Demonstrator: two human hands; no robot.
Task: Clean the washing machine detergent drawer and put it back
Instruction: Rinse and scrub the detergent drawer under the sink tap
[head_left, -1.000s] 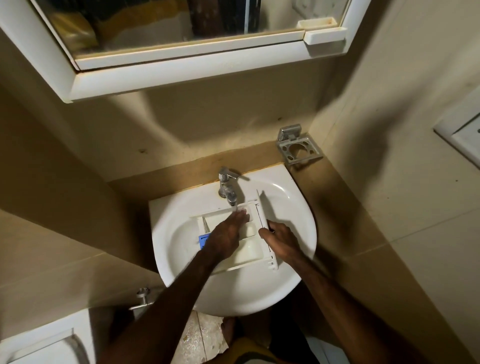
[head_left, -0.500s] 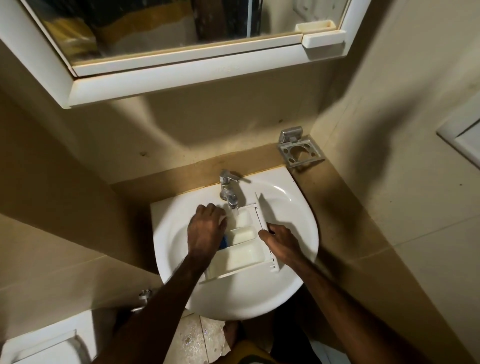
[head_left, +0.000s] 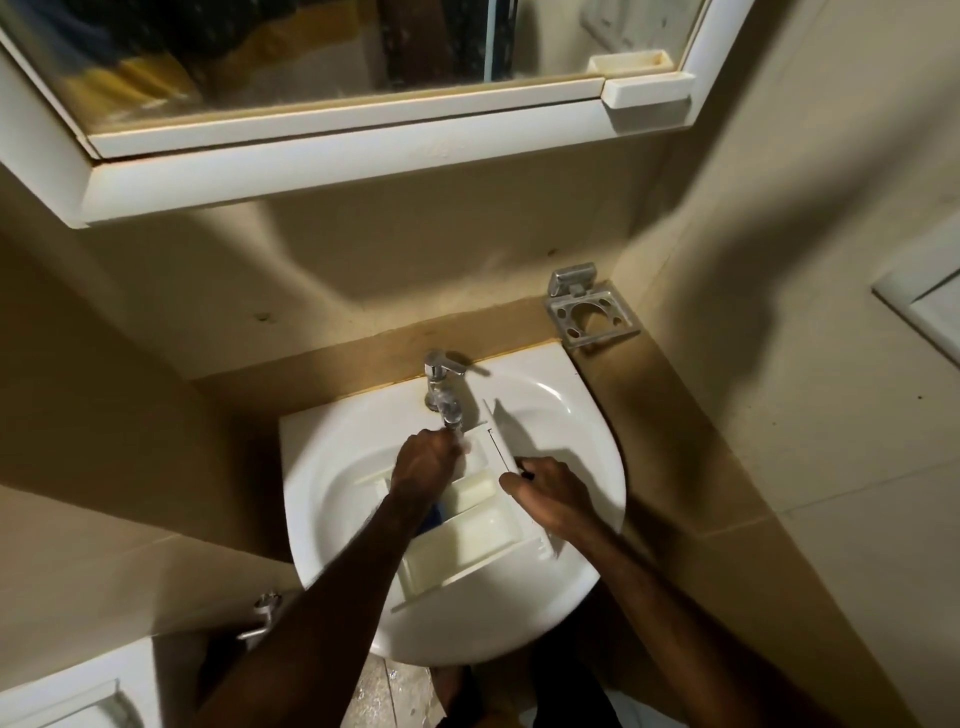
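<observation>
Drawer (head_left: 467, 535) in sink (head_left: 561, 415) — right hand (head_left: 550, 493) gripping its front.

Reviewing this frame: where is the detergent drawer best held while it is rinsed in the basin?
Grip the detergent drawer by its flat front panel, coming from the right, as the right hand does. That leaves the open compartments facing up toward the tap for the left hand.

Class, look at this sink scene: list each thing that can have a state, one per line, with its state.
Tap: seems to be running, blurred.
Detergent drawer: out of the machine, lying in the sink.
Left hand: inside the drawer under the tap spout.
Right hand: gripping the drawer's front panel.
Tumbler holder: empty.
Mirror cabinet: closed.
</observation>
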